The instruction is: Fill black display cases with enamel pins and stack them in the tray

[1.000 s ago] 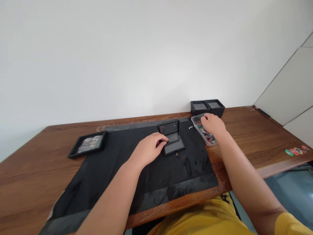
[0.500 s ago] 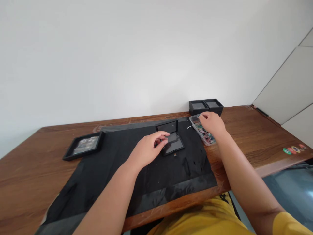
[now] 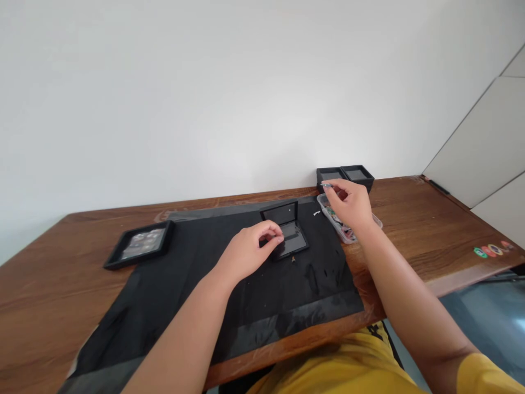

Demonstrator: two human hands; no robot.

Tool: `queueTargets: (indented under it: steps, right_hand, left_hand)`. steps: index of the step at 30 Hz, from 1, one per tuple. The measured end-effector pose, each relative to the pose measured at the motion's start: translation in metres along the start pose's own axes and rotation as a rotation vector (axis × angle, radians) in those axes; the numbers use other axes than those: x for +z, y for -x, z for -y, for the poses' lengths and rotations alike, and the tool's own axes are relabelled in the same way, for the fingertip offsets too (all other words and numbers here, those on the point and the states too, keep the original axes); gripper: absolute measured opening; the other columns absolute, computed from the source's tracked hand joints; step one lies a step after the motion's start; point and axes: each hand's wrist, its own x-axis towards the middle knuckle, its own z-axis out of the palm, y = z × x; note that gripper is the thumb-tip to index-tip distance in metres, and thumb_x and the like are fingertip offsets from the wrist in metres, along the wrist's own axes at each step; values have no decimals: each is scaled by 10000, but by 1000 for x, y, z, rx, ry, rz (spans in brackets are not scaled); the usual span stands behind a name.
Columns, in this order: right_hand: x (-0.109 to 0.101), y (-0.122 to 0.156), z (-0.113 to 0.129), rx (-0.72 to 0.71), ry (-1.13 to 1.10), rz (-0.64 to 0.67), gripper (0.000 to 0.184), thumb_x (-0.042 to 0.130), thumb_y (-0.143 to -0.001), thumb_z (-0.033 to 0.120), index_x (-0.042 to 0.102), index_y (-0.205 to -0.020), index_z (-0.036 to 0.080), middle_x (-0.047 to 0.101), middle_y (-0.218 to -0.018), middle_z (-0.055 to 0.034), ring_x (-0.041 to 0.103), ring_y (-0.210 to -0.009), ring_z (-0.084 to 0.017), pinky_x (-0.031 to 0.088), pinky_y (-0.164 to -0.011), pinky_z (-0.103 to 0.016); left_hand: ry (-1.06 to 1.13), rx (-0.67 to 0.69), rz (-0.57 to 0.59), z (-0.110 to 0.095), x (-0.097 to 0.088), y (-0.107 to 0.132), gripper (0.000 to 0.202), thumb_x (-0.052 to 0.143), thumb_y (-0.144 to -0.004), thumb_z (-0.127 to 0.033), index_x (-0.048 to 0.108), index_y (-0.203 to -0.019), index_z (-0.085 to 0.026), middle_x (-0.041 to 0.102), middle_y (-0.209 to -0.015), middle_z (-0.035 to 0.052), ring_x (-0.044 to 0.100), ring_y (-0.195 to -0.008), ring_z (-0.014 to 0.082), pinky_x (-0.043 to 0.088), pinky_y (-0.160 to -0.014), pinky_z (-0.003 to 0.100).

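The right hand [image 3: 353, 205] pinches a small silvery piece [image 3: 327, 185] near the plastic box's [image 3: 349, 239] far end, partly blocking the box and stacked black frames [image 3: 357, 174]. The left hand [image 3: 250, 249] overlaps the open case [image 3: 296, 246] on the mat [image 3: 287, 295]; whether its fingers [image 3: 278, 239] grip anything, cannot tell. A white scrap [image 3: 316, 213] lies between case and box.

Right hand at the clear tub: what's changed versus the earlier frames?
Right hand rose up and left from the clear tub, now pinching a small grey item. Left hand: fingertips, parted half a second ago, together again over the open black case. Unchanged: case, tub, black frame.
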Motion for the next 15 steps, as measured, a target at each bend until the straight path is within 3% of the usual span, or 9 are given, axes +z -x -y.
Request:
queueTargets:
  steps: [6, 15]
  right_hand:
    - [-2, 3, 6, -68, 42, -98, 333, 514, -916, 346, 775, -1074, 213, 760, -924, -53, 629, -739, -159, 489, -759, -273]
    - [-20, -10, -8, 171, 244, -151, 234, 571, -851, 328, 767, -921, 221, 739, -830, -36, 629, -750, -185, 429, -687, -286]
  left_hand:
    - [-18, -19, 15, 0, 0, 0, 237, 549, -881, -449, 687, -934, -263, 779, -948, 23, 716, -893, 236, 543, -801, 357]
    - [-24, -36, 20, -2, 0, 1, 269, 540, -870, -467, 708, -940, -269, 781, -953, 29, 716, -906, 247, 542, -767, 342]
